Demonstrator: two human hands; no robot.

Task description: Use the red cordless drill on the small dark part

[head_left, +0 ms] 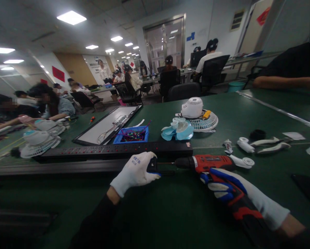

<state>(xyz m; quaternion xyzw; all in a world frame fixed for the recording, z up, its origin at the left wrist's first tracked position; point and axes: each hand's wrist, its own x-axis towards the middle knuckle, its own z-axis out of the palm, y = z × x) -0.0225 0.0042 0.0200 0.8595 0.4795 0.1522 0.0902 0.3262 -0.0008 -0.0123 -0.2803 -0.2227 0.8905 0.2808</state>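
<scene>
My right hand (230,186), in a white glove with blue palm, is wrapped round the grip of a red and black cordless drill (212,162). The drill lies level, its long thin bit pointing left at the end of a long black bar (92,166). Gripping that end is my left hand (138,169), gloved too, thumb and fingers closed round it. The bit's tip meets or nearly meets the end piece; I cannot tell which. Just behind the bar lies a black power strip (124,148) with a row of sockets and small red marks.
Behind stand a blue tray (131,135) of wires, light-blue fan blades (177,129) and a white fan (196,112). Pliers (270,144) and white plastic parts lie right. A framed panel (108,124) lies back left. Other people sit around; one person's forearm (284,83) rests at right.
</scene>
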